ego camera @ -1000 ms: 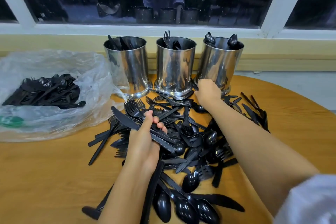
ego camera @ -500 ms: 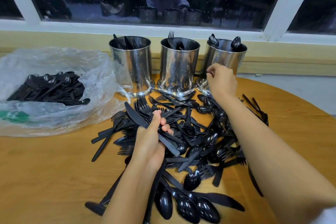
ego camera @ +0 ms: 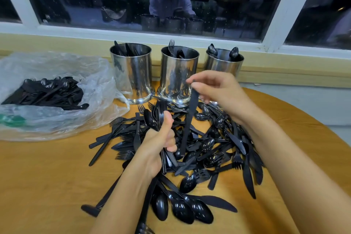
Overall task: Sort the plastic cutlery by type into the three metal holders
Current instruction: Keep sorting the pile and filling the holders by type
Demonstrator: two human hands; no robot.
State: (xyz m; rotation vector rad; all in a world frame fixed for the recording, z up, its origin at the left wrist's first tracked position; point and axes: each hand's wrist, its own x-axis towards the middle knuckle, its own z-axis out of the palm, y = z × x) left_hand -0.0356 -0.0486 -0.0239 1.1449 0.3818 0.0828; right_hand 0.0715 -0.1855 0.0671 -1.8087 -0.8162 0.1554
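Plastic cutlery, entry: one long flat black piece (ego camera: 188,123) is pinched at its top end between the thumb and fingertips (ego camera: 191,81) of the right hand (ego camera: 220,93). It hangs near-vertical, with its lower tip down among the heap (ego camera: 207,141). Type not clear.

Left hand (ego camera: 157,144): fingers curled tight round a bundle (ego camera: 158,114) of forks and at least one spoon, held upright with tines up, just left of the hanging piece.

Heap is all black, mixed forks, spoons and knives, loose on the wooden table (ego camera: 47,176) under both hands.

Behind it, three metal holders stand in a row:
- left holder (ego camera: 133,78): knives
- middle holder (ego camera: 177,78): forks
- right holder (ego camera: 222,64): spoons, its base hidden by the right hand

Far left, a clear plastic bag (ego camera: 66,119) holds more black cutlery.
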